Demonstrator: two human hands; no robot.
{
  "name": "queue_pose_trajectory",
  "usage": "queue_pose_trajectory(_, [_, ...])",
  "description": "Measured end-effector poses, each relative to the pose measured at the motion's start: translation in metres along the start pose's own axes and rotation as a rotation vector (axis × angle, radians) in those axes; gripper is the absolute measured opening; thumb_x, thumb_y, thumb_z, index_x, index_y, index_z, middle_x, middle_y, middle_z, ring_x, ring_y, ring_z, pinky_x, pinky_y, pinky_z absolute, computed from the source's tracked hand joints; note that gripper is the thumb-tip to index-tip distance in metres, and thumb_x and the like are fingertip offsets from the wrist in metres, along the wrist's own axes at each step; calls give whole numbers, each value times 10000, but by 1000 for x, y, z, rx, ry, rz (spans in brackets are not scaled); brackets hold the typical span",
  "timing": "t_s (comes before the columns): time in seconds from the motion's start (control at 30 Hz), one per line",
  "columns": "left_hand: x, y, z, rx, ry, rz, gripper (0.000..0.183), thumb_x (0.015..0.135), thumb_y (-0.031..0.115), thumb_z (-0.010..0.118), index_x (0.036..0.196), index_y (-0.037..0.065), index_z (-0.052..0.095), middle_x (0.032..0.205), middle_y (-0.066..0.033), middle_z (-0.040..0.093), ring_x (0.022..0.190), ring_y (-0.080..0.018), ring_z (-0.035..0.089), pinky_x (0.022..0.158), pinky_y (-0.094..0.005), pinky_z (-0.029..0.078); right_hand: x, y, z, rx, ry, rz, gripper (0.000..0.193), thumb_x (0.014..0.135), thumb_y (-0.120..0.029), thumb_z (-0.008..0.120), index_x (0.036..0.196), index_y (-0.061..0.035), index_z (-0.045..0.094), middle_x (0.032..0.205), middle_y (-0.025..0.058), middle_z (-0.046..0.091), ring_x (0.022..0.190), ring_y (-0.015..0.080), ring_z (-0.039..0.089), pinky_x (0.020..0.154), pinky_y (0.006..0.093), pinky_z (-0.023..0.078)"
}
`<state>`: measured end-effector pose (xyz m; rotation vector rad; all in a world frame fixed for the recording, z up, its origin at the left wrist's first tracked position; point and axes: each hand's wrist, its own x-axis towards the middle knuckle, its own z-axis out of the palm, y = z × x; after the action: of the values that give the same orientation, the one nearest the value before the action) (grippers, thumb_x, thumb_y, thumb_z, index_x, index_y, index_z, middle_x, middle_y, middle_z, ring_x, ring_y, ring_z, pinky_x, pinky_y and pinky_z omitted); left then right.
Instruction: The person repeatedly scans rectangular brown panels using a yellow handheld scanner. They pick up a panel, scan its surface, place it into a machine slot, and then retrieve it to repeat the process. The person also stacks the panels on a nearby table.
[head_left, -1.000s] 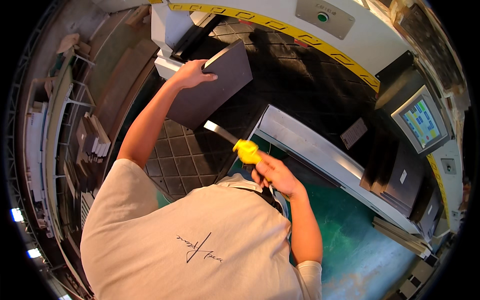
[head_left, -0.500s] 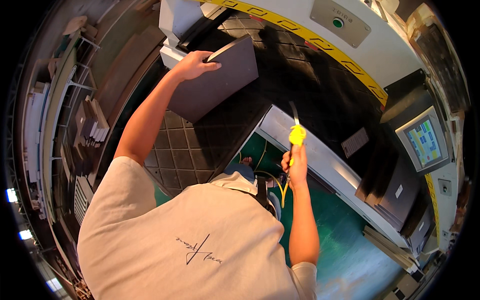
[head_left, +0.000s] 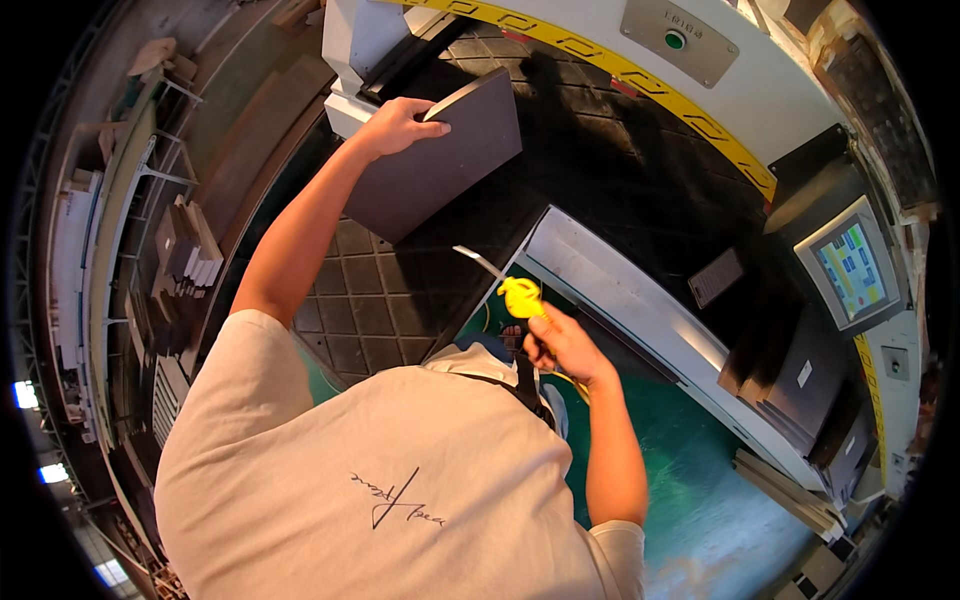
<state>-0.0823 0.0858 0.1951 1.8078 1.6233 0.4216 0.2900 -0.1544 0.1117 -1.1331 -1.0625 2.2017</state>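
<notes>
Dark panel (head_left: 450,165) stands tilted over the gridded machine bed (head_left: 345,280); I can't tell whether its lower edge touches. I see the left hand (head_left: 398,128) pinching its upper edge and the right hand (head_left: 566,348) wrapped round a yellow tool (head_left: 521,297), tip apart from the panel. I judge the work partway: panel upright, not yet released; whether the tool's part is done, I can't tell.

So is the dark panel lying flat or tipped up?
Tipped up. The panel shows both its pale upper edge and its broad dark face, with the left hand gripping it at that edge.
</notes>
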Motion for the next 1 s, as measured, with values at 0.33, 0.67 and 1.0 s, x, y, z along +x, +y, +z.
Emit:
queue_pose_trajectory(0.33, [-12,10,23,-55,-251,-15,658,912,240,754,1510,80,531,1309,-142,689,1245,-245,633,1062,-379,479,-3,-5,40,88,-190,79,493,1087,-452,557,1405,-76,539,886,67,708,799,151,709,619,249,529])
queue_pose_trajectory(0.67, [-96,38,248,498,-36,356,912,784,29,700,1607,78,311,1641,-300,289,1540,-520,240,1180,-715,268,147,92,252,-846,-616,-354,514,1018,-465,616,1359,-82,643,1449,205,603,1356,341,553,1143,454,392])
queue_pose_trajectory(1.0, [-108,-14,317,594,175,496,740,893,153,646,1589,113,397,1673,-245,295,1568,-480,218,1228,-701,183,33,-9,138,-1035,-435,-148,519,978,-316,680,1433,-75,620,1308,210,698,1183,384,675,1036,440,511])
